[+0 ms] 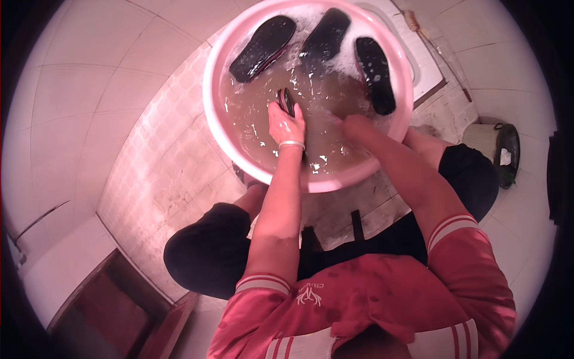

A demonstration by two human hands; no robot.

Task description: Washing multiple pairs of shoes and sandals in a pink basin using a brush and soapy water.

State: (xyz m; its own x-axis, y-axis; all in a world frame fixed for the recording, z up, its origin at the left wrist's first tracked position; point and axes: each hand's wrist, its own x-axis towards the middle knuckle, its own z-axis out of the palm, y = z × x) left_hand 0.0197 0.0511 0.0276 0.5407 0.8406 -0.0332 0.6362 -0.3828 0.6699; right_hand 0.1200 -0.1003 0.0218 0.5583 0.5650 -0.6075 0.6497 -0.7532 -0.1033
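A round pink plastic basin [214, 130] of cloudy brown, soapy water stands before me. My left hand [286, 123] grips a dark slipper or shoe [287, 101] turned on its edge, a thin red line along its side. The lower part of that piece is under water. To the right of it, my right hand [334, 117] is sunk in the water, and its fingers and anything in them are hidden. Three more dark pieces of footwear float sole up by the far rim: one on the left [263, 48], one in the middle [326, 35], one on the right [376, 75].
A white ceramic squat toilet [426, 63] lies beyond the basin at right, with a thin rod [444, 63] along it. Near my right knee a waste bin [480, 139] leans by the tiled wall. Dark stool legs [356, 224] show beneath me; a reddish door [112, 305] is at lower left.
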